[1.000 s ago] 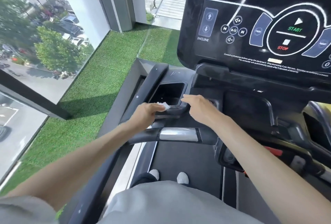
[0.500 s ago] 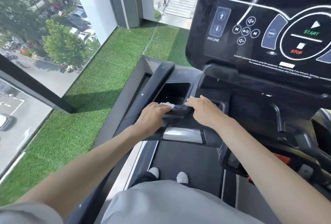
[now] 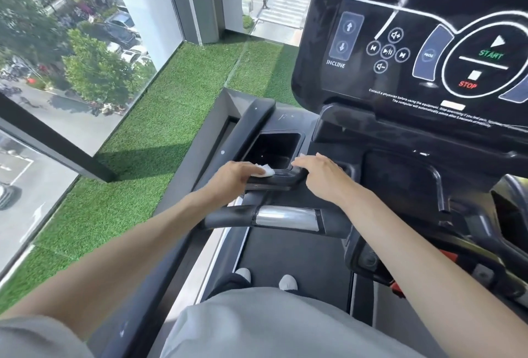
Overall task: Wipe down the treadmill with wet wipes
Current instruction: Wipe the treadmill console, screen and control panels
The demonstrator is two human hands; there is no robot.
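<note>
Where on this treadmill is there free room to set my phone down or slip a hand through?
The tray recess behind both hands is bare, and so is the dark panel right of the right hand. The belt ahead of the shoes is open. Crowded: the tray's front rim, where the left hand holds the wipe beside the right.

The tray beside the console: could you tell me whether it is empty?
Looks empty: the tray shows only bare dark floor; the wet wipe sits on its near rim.
</note>
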